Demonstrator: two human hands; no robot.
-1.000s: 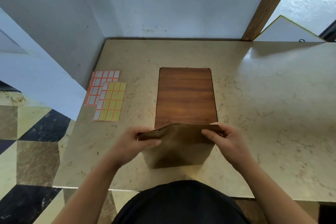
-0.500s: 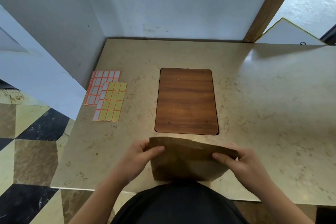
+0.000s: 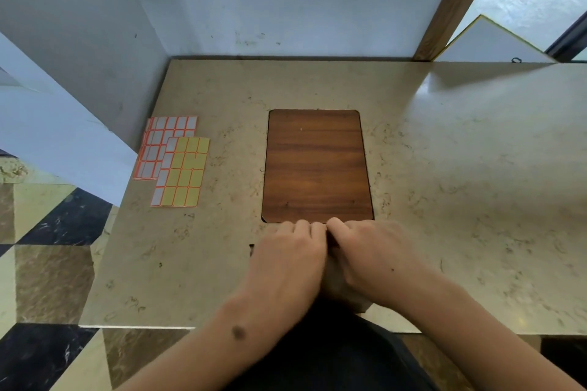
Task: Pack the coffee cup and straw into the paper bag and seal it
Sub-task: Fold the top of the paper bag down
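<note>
While the label sheets [image 3: 174,160] wait left of the wooden board [image 3: 317,165], presumably for sealing, I see the left hand [image 3: 286,259] and right hand [image 3: 374,255] curled together over the mostly hidden paper bag [image 3: 341,287] just below the board, apparently folding it.

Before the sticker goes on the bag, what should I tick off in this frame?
1. Bag on the table: ok.
2. Both hands on the bag top, left hand, right hand: ok.
3. Fold flat and closed: cannot tell, hands cover it.
4. Cup and straw inside: cannot tell.
5. Sticker sheets lying left of the wooden board: ok.
6. A hand free to pick a sticker: not ok.
</note>
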